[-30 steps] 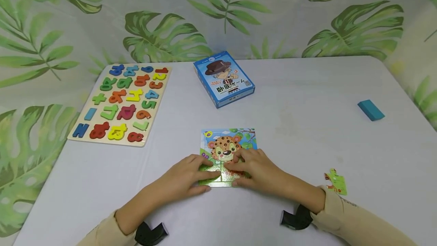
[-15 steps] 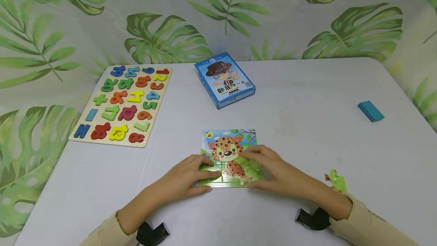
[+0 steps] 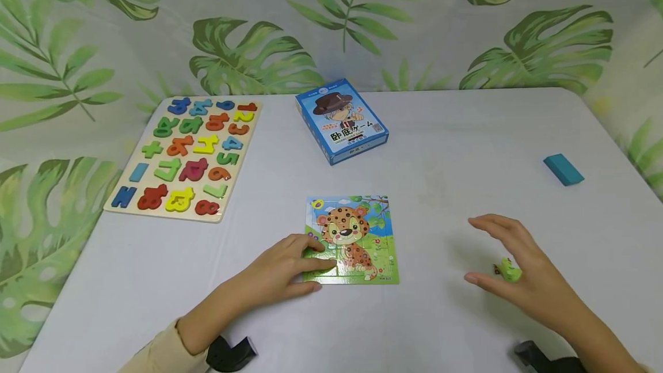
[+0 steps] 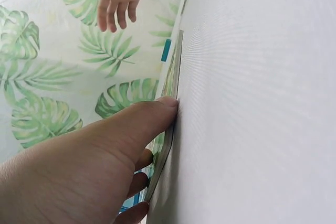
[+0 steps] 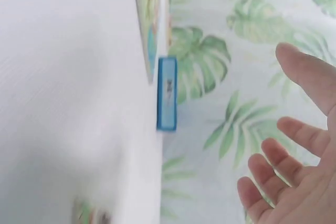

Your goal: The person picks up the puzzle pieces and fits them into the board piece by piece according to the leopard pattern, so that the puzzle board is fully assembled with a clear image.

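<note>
Leopard jigsaw puzzle (image 3: 352,240) at lower centre of the white table (image 3: 456,148), left hand (image 3: 282,266) resting flat on its lower-left corner — fingers straight, right hand (image 3: 520,275) spread open at lower right, holding nothing — hovering over a loose green puzzle piece (image 3: 509,270).

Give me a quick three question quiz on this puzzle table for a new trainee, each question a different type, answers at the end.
1. True or false: the left hand rests on the leopard puzzle.
2. The right hand hovers open over which thing? A) the blue card box B) the loose green puzzle piece C) the teal block
3. Fill in: the number board lies at the table's far ____ side.

Key: 1 true; 2 B; 3 left.
</note>
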A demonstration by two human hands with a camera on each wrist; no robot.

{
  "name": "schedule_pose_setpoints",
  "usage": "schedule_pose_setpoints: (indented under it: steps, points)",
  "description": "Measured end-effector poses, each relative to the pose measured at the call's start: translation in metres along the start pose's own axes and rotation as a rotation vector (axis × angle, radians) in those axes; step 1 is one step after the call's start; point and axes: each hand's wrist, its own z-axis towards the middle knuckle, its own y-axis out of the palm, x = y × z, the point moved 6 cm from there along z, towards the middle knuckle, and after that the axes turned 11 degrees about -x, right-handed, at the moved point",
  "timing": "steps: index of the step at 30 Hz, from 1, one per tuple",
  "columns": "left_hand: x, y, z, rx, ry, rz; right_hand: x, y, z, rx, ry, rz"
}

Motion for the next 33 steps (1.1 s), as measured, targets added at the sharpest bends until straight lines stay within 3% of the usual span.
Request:
schedule_pose_setpoints:
  steps: [6, 10, 17, 26, 33]
  points:
    - [0.000, 0.000, 0.000, -0.012, -0.010, -0.013, 0.024, -0.010, -0.029, 0.110, 0.007, 0.023]
    - [0.000, 0.000, 0.000, -0.009, -0.005, -0.014, 0.040, -0.010, -0.043, 0.136, 0.055, 0.058]
    - [-0.002, 0.002, 0.000, -0.012, -0.003, -0.010, 0.067, 0.000, -0.055, 0.068, 0.184, 0.070]
    - [0.000, 0.001, 0.000, -0.010, -0.004, -0.019, 0.088, 0.011, -0.060, -0.008, 0.179, -0.012]
    - [0.000, 0.001, 0.000, 0.001, 0.000, -0.008, 0.093, 0.013, -0.061, -0.068, 0.196, -0.073]
